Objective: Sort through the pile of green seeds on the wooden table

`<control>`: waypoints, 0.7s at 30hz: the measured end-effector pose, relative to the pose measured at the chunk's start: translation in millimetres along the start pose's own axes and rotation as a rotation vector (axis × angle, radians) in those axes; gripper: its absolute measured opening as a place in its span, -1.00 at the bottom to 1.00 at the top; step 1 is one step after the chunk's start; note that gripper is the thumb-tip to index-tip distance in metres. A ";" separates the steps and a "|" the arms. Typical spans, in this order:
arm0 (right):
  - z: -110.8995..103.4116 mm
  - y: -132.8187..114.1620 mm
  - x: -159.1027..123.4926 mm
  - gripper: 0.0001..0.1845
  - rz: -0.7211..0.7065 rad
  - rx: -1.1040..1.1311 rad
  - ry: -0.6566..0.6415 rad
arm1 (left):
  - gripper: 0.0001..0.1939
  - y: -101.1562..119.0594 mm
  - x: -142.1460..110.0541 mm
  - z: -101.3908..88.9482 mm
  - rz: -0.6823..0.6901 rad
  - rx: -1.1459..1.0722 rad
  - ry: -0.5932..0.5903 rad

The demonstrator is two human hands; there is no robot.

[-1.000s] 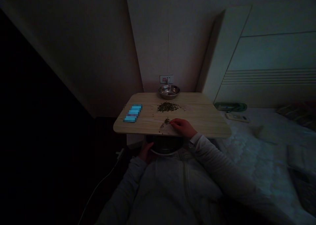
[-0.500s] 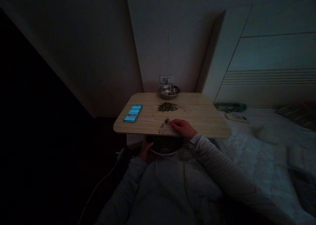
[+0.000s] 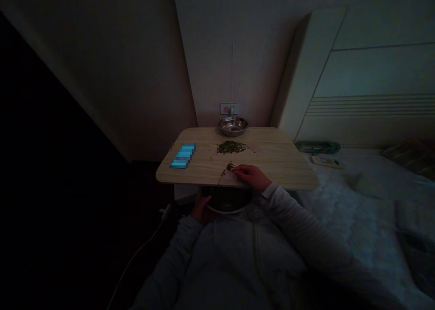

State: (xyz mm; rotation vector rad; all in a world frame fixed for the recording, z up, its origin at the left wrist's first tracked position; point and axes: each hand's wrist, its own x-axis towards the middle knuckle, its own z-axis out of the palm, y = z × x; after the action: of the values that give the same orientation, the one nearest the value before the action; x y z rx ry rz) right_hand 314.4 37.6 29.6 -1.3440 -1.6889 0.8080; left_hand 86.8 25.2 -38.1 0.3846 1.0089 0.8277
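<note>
My left hand (image 3: pixel 202 208) grips the left rim of a dark-looking bowl (image 3: pixel 227 205) with a pale edge, held below the table's front edge against my body. The bowl's inside is too dark to make out. My right hand (image 3: pixel 250 176) rests low over the wooden table (image 3: pixel 282 165), fingers pinched together beside a small cluster of green beans (image 3: pixel 230 166). What the fingertips hold, if anything, is too small to tell. A few dark bits lie in a line left of that hand. Farther back spreads a larger pile of green beans (image 3: pixel 231 147).
A shiny metal bowl (image 3: pixel 233 127) stands at the table's back, under a wall socket (image 3: pixel 229 108). On the left lies a phone (image 3: pixel 183 156) with a blurred, lit screen. To the right, a bed (image 3: pixel 353 210) holds a pale remote (image 3: pixel 326 161) and a green bottle-like object (image 3: pixel 317 147).
Hardly anything differs. A few dark bits left of my right hand have shifted slightly, while both hands keep their places. The lighting looks a little warmer.
</note>
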 end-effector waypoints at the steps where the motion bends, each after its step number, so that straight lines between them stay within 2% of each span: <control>1: -0.1 -0.3 -0.1 -0.66 0.003 -0.009 0.002 | -0.75 -0.3 0.5 -0.5 0.002 -0.002 0.002; 5: -0.5 -1.5 -0.3 -0.67 0.009 -0.057 0.004 | -0.81 -0.1 -1.4 0.8 0.001 -0.014 0.016; 13: 0.5 0.1 0.1 -0.69 -0.016 -0.087 0.020 | -0.80 1.4 -2.7 0.8 -0.022 -0.033 0.001; 21: 0.9 0.0 0.1 -0.68 -0.013 -0.028 0.004 | -0.78 -1.2 0.2 0.8 -0.028 -0.026 -0.018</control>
State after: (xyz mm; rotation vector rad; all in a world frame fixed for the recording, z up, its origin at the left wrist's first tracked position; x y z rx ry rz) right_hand 313.5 37.7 29.2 -1.3512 -1.7101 0.7757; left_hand 88.0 24.7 -38.6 0.3543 0.9844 0.8098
